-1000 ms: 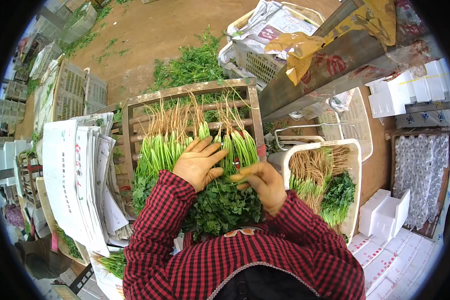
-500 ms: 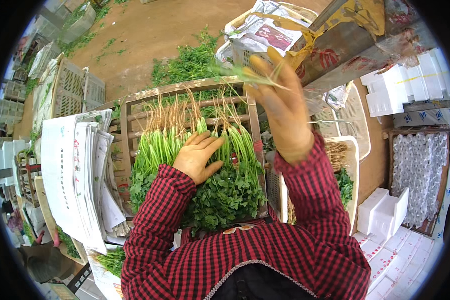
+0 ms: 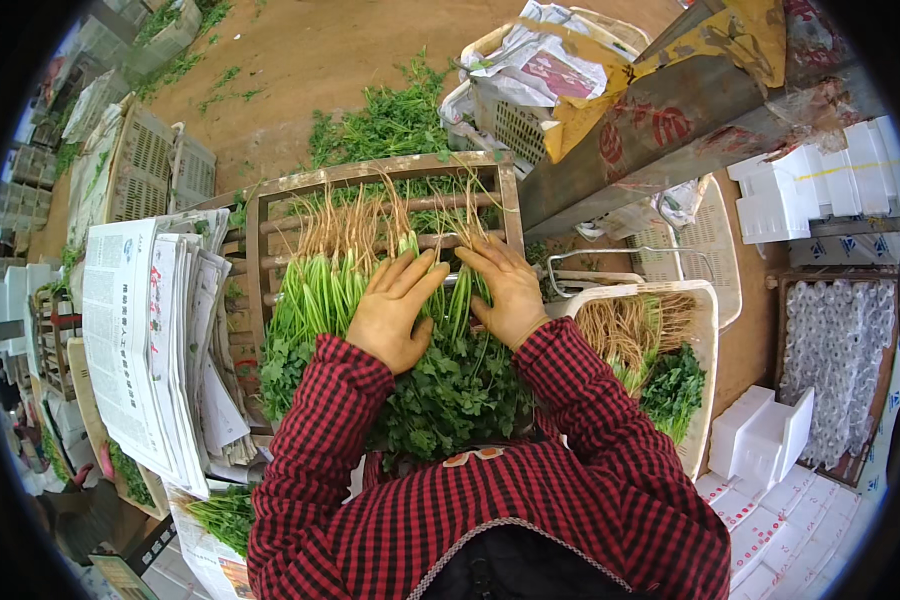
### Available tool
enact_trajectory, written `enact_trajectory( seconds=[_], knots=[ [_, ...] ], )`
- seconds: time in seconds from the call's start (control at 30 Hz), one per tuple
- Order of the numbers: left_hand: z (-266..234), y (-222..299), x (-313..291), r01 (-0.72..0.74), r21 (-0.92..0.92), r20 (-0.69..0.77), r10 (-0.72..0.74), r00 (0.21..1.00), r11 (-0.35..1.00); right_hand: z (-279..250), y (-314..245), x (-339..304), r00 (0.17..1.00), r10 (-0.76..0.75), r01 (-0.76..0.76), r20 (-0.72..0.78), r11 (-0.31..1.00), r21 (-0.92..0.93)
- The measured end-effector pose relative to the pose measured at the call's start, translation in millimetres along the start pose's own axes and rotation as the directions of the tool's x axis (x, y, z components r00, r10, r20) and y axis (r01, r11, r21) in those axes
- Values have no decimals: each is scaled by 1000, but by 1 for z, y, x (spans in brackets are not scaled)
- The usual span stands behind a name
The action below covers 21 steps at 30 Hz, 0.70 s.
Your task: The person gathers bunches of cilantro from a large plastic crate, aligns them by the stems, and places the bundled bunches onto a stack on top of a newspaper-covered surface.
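Both hands lie flat with fingers spread on a bunch of leafy greens (image 3: 410,330), the left hand (image 3: 395,310) and right hand (image 3: 505,292) side by side over its stems. By my judgement the gathering is mostly done, the bunch lying loose and untied on the slatted wooden crate (image 3: 260,250), while more greens wait in the white basket (image 3: 705,400). Its pale roots point away, its leaves toward the person.

Newspaper stack (image 3: 145,340) close left, white basket (image 3: 705,400) right, bare dirt floor (image 3: 300,60) beyond.
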<state>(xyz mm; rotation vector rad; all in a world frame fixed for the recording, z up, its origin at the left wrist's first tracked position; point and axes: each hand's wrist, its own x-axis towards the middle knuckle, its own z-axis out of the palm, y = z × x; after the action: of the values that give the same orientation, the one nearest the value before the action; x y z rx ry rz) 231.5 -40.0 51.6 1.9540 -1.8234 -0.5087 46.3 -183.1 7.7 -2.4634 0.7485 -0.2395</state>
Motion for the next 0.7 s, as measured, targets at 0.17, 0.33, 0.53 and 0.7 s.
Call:
enact_trajectory(
  seconds=[0.17,0.33,0.53,0.7],
  knots=[
    [-1,20,-42,222,82,-114,-212,971,972,-5,6,-5,1000,-4,4,4,1000,2],
    [7,2,-75,275,44,-69,-272,960,960,-33,-28,17,977,-145,168,-159,976,140],
    [11,-14,-81,209,-200,-203,-249,947,957,-2,-53,64,899,-435,434,59,901,31],
    [5,-26,-92,224,-393,-246,-336,909,892,-38,-45,47,888,-302,345,347,936,-69]
  ],
)
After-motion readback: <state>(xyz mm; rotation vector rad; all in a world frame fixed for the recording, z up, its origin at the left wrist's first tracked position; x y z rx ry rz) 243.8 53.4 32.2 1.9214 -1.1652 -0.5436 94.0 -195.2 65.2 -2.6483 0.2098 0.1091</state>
